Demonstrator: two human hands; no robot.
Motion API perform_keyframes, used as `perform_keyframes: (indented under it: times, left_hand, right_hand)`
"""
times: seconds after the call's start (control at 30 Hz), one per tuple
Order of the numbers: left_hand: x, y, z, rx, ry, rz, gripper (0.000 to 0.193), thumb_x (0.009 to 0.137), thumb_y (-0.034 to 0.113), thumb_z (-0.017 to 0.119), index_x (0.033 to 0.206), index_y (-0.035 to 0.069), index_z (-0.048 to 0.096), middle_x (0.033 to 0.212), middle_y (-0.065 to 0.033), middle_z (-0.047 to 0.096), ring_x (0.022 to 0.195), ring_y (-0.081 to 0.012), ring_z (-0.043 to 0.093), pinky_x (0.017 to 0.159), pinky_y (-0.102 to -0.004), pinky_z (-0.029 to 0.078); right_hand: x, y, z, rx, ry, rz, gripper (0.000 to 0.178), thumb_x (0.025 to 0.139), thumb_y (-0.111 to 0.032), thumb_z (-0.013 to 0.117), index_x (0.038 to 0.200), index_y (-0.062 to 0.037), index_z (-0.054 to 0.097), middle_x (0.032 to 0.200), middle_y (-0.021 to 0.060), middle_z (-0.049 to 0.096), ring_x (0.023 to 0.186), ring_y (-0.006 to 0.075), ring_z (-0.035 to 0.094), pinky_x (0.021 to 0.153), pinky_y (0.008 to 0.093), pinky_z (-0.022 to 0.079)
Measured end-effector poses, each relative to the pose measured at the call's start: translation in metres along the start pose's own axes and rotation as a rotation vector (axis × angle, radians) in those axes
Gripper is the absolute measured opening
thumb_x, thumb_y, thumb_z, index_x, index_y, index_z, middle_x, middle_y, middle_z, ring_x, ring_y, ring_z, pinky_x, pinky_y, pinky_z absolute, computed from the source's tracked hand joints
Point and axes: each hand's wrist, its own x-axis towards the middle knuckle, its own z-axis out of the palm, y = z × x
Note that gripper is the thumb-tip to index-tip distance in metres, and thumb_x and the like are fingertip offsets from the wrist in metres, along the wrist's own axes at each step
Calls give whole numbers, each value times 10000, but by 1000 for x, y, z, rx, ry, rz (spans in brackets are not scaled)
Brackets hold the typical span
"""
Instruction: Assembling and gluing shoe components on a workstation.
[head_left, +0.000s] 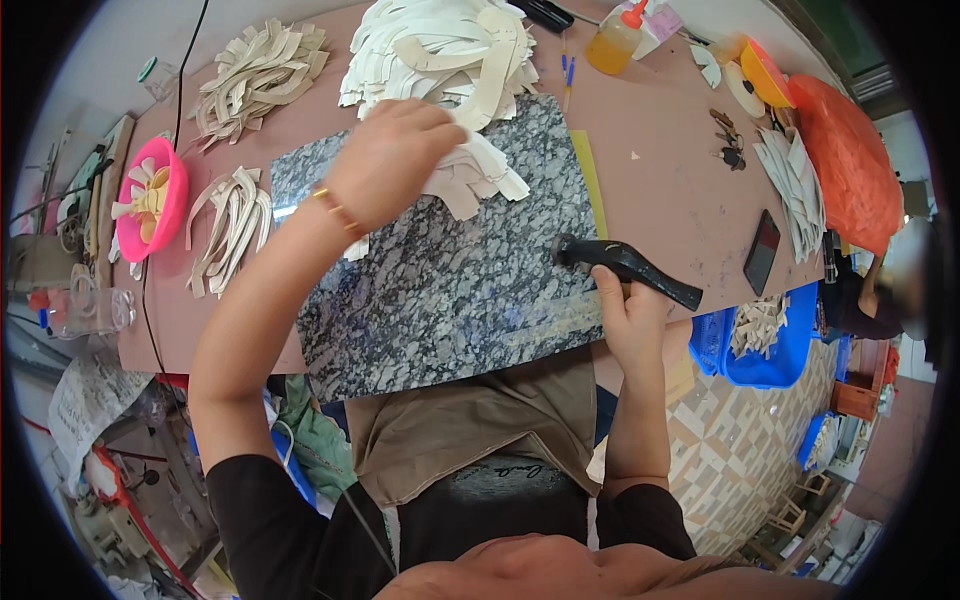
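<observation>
In my right hand (632, 310) is a hammer with a black handle (650, 272); its head rests at the right side of a speckled grey stone slab (440, 310). My left hand (400, 155) is bent over the far part of the slab, fingers curled and closed, their tips hidden from view. Right beside those fingers lies a small stack of off-white curved strips (480, 178). Beyond it rises a big heap of similar white pieces (400, 45), with a few curved strips (490, 85) draped on its near side.
More strips lie in piles at the far left (262, 78) and left (230, 225). A pink bowl (172, 190) stands left. To the right are a glue bottle (613, 45), keys (728, 140), a phone (762, 252), an orange-red bag (850, 165) and a blue bin (775, 365).
</observation>
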Motion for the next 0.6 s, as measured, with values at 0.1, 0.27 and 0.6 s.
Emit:
perform_keyframes:
  times: [0.1, 0.27, 0.6]
  left_hand:
    - [38, 12, 23, 110, -247, -157, 167, 894, 73, 686, 1056, 67, 721, 1065, -116, 716, 1037, -306, 688, 906, -434, 548]
    - [45, 8, 26, 67, -490, -346, 118, 909, 80, 670, 1017, 61, 714, 1002, -151, 711, 922, -331, 731, 831, -481, 592]
    - [28, 37, 4, -288, -456, -476, 109, 907, 76, 728, 922, 13, 640, 1004, -142, 742, 871, -273, 738, 780, -361, 586]
  right_hand:
    - [-3, 7, 4, 27, 30, -25, 158, 1011, -145, 705, 1062, -5, 652, 723, 2, 542, 626, 89, 467, 584, 276, 399]
    - [-6, 13, 3, 97, 16, 24, 156, 1011, -146, 706, 1056, -8, 649, 722, -8, 538, 620, 84, 453, 575, 274, 387]
    - [-2, 19, 2, 150, 11, 31, 170, 1021, -173, 702, 1073, -21, 648, 697, 0, 546, 593, 89, 466, 555, 277, 384]
